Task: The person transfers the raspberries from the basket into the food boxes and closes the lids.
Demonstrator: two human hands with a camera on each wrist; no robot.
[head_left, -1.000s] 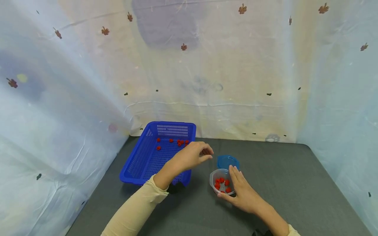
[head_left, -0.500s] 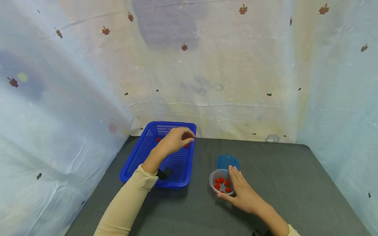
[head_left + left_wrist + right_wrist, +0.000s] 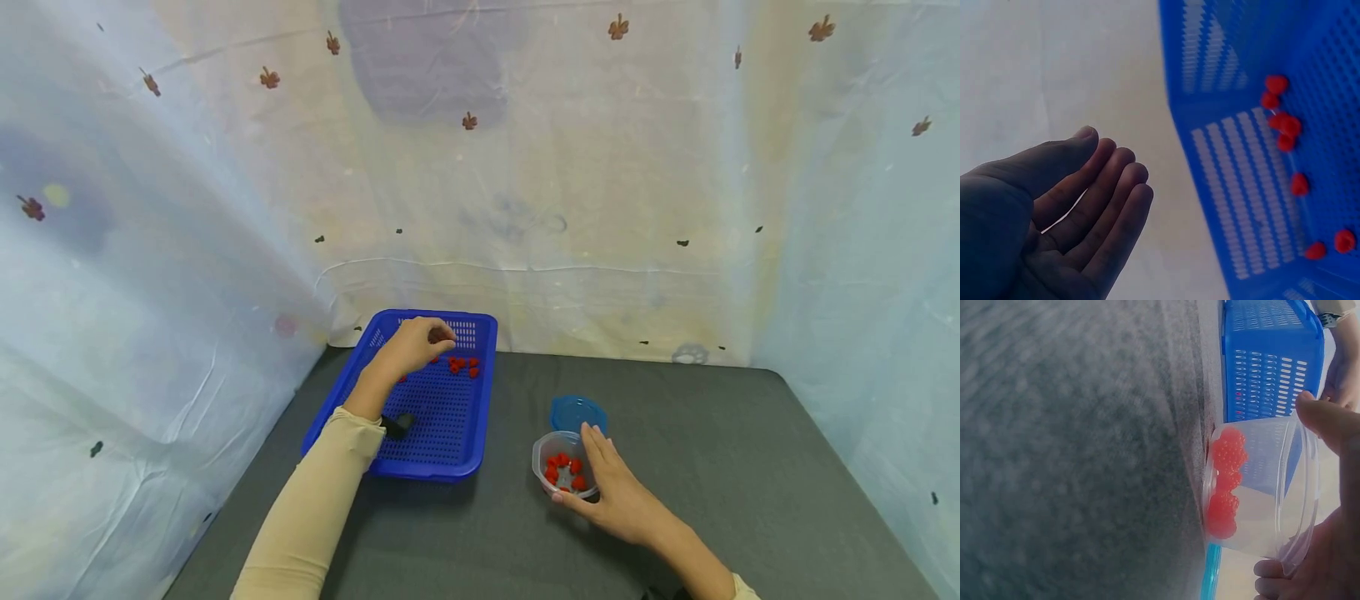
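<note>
My left hand [image 3: 412, 346] hovers over the back of a blue perforated basket [image 3: 435, 475]. In the left wrist view its fingers are loosely curved, with nothing between fingers and thumb. Several red raspberries [image 3: 1291, 128] lie on the basket floor, mostly toward the back. My right hand [image 3: 618, 496] holds a small clear plastic container [image 3: 1260, 519] by its rim, thumb on one side and fingers on the other. Several raspberries [image 3: 1227, 450] rest on the container's bottom.
A blue lid [image 3: 577, 412] lies on the dark grey table [image 3: 720, 467] just behind the container. Patterned curtains [image 3: 585, 208] hang behind the table and at both sides. The basket stands left of the container.
My left hand has moved left and away from me, from near the basket's right edge to over its back part. The right hand and the container have stayed in place.
</note>
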